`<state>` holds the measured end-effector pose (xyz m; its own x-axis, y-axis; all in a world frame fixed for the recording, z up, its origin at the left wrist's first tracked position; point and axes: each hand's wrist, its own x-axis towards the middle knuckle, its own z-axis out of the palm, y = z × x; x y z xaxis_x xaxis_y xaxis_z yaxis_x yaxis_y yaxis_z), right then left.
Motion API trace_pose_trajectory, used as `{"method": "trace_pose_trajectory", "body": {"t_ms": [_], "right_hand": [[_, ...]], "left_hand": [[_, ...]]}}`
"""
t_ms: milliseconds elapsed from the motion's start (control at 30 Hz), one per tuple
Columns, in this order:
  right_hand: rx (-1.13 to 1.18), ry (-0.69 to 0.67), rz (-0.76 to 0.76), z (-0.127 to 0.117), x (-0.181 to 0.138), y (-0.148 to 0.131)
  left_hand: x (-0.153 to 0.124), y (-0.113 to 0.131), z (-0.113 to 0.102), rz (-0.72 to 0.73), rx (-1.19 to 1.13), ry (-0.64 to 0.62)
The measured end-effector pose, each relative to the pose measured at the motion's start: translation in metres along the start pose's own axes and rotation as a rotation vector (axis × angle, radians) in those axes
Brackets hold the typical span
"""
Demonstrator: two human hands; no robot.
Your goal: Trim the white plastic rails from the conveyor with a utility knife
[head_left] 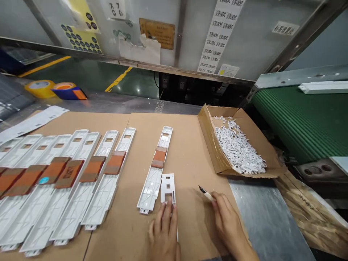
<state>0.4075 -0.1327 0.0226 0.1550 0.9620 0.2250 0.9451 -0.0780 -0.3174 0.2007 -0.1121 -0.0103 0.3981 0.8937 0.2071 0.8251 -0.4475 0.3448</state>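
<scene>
My left hand (pixel 165 232) lies with its fingers stretched flat over a narrow white plastic panel (pixel 164 185). The panel has cut-out openings near its far end, and my hand and wrist cover most of its near part. Beside it, to the left, rests a long white plastic tray-like strip (pixel 150 185) with an orange-brown block (pixel 159 157) across its middle. Closed around a white handle, my right hand (pixel 227 217) grips a craft knife (pixel 206 193). Its dark pointed blade is up and to the left, apart from the panel.
Several similar white strips (pixel 102 203) with orange-brown blocks lie in a row at left. A cardboard box (pixel 217 156) of small white pieces (pixel 239 148) stands at right, near a green conveyor belt (pixel 304 119). Yellow tape (pixel 40 89) and a tape dispenser (pixel 68 91) sit at back left.
</scene>
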Motion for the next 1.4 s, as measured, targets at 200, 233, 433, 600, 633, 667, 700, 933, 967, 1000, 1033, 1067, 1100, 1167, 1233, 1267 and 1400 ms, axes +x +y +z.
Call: {"method": "trace_pose_trajectory", "body": {"t_ms": [200,233,433,600,633,667,700,933,967,1000,1033,1067,1100,1167,1233,1267,1400], "right_hand": [[0.306,-0.176,-0.02,-0.007,0.026,-0.02],[0.344,-0.186,-0.024,-0.006,0.029,-0.021],[0.424,-0.243,0.041,-0.002,0.038,-0.021],[0.439,-0.274,0.111,-0.003,0.035,-0.024],[0.432,-0.273,0.126,-0.004,0.034,-0.025],[0.422,-0.271,0.14,-0.004,0.032,-0.025],[0.41,-0.272,0.153,-0.004,0.031,-0.025],[0.349,-0.276,0.181,-0.004,0.026,-0.025],[0.348,-0.277,0.185,-0.004,0.026,-0.025],[0.348,-0.279,0.187,-0.004,0.026,-0.026],[0.348,-0.277,0.187,-0.004,0.026,-0.027],[0.347,-0.273,0.183,-0.005,0.027,-0.028],[0.344,-0.266,0.175,-0.005,0.028,-0.029],[0.328,-0.254,0.151,-0.008,0.031,-0.031],[0.282,-0.246,0.112,-0.011,0.036,-0.033],[0.245,-0.24,0.082,-0.012,0.039,-0.034],[0.042,-0.213,-0.088,-0.015,0.052,-0.037]], "left_hand": [[0.019,-0.008,-0.001,0.165,-0.084,-0.029],[0.022,-0.01,-0.002,0.194,-0.102,-0.04],[0.031,-0.022,-0.03,0.271,-0.281,-0.1],[0.03,-0.041,-0.059,0.188,-0.424,-0.138],[0.03,-0.046,-0.063,0.169,-0.46,-0.124],[0.029,-0.05,-0.066,0.151,-0.491,-0.103],[0.03,-0.055,-0.068,0.137,-0.516,-0.075],[0.05,-0.064,-0.07,0.203,-0.547,-0.007],[0.054,-0.06,-0.068,0.254,-0.539,-0.022],[0.059,-0.056,-0.066,0.313,-0.517,-0.042],[0.063,-0.052,-0.063,0.363,-0.477,-0.068],[0.066,-0.047,-0.06,0.401,-0.419,-0.106],[0.069,-0.042,-0.056,0.423,-0.341,-0.151],[0.07,-0.033,-0.05,0.437,-0.166,-0.239],[0.068,-0.028,-0.044,0.439,-0.042,-0.278],[0.066,-0.026,-0.041,0.443,-0.008,-0.273],[0.056,-0.024,-0.03,0.454,0.031,-0.167]]}}
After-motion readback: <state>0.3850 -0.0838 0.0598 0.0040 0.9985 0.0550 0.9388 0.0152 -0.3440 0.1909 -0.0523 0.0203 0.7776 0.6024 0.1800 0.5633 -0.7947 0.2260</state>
